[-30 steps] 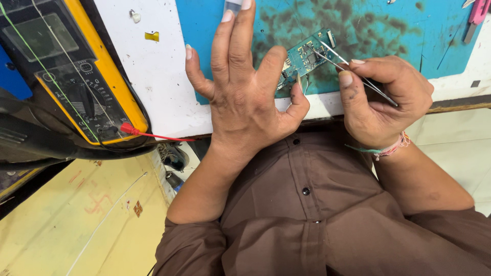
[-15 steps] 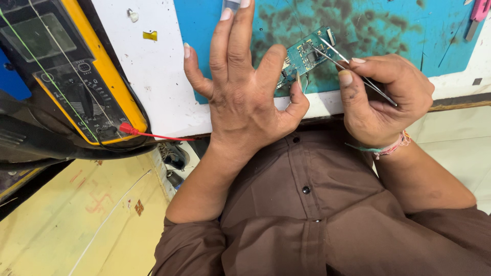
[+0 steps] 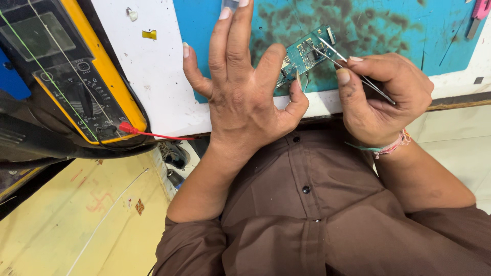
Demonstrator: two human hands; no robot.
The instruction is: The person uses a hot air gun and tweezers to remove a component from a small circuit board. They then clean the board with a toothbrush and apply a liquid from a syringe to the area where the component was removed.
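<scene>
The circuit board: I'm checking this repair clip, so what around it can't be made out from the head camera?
- Circuit board: its near end is hidden behind the left hand.
- Tweezers: the rear part is buried in the right hand; what the tips touch is too small to tell.
- Multimeter: cut off by the left and top edges.
- Pink tool: mostly cut off at the top right corner.

Our left hand (image 3: 245, 97) and right hand (image 3: 381, 94) crowd the small circuit board (image 3: 303, 55), tweezers (image 3: 353, 66) crossing it. We see bare blue mat (image 3: 399, 25) beyond. A yellow multimeter (image 3: 71, 76) blocks the left; its red lead (image 3: 153, 134) runs along the bench edge.
</scene>
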